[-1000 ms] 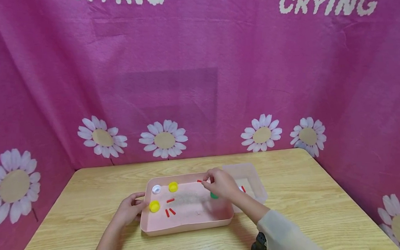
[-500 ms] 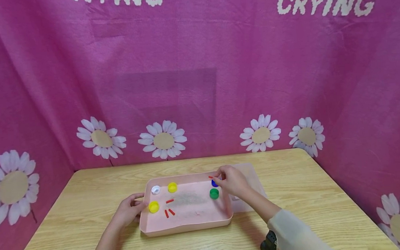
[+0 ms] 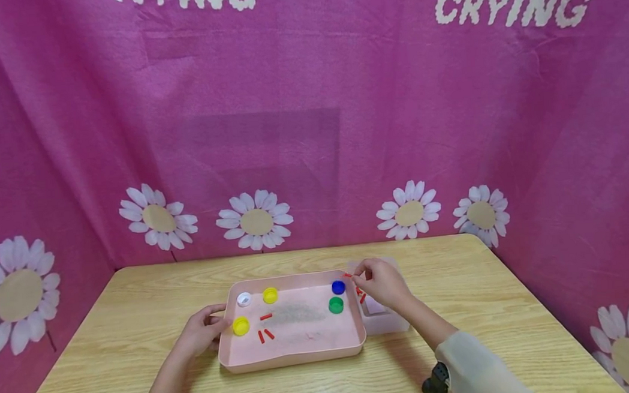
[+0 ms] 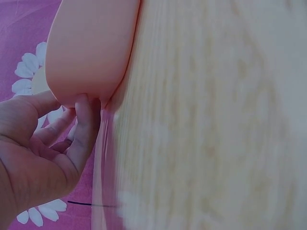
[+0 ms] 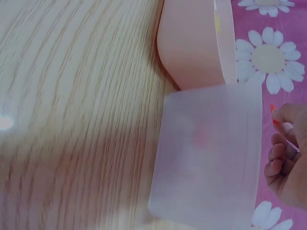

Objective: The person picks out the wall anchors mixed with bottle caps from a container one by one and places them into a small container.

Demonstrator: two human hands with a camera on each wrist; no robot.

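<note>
My left hand (image 3: 201, 332) grips the left end of a pink tray (image 3: 307, 346), thumb at the rim and fingers against the outer wall (image 4: 84, 62). Between thumb and fingertips, my right hand (image 3: 383, 285) pinches a short red stick (image 3: 347, 275), held above the frosted plastic box (image 3: 392, 325) at the tray's right end. In the right wrist view the red stick (image 5: 273, 114) stands out from the fingertips, higher than the box's wall (image 5: 206, 153). Inside the box lie more red pieces (image 3: 362, 298), partly covered by the hand.
Three red sticks (image 3: 266, 316) lie at the tray's left. Around them are a white cap (image 3: 244, 299) and two yellow caps (image 3: 270, 295). A blue cap (image 3: 338, 287) and a green cap (image 3: 336, 305) sit at its right end. Wooden table (image 3: 153, 296) surrounds the tray; a pink curtain hangs behind.
The right hand has travelled right with the red stick, from above the tray to above the frosted box, uncovering the blue and green caps. The left hand stays at the tray's end.
</note>
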